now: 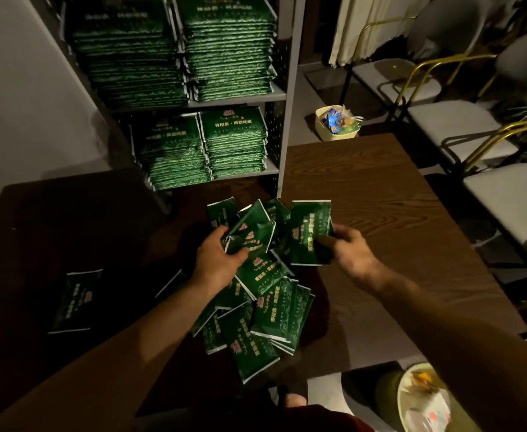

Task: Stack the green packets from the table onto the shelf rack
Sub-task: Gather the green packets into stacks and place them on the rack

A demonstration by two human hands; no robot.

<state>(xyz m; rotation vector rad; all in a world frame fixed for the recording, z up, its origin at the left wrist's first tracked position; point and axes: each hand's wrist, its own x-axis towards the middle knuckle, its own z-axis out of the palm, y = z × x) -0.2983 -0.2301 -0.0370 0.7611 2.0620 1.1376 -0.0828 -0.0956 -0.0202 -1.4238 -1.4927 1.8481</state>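
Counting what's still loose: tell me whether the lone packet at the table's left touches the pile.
Apart. The head view shows bare dark table between the lone packet and the pile.

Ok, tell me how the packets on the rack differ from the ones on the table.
The rack packets lie flat in squared, aligned stacks; the table packets sprawl in a loose, overlapping heap at mixed angles. Rack packets go untouched; the left hand and right hand hold table packets. Both share green wrapping.
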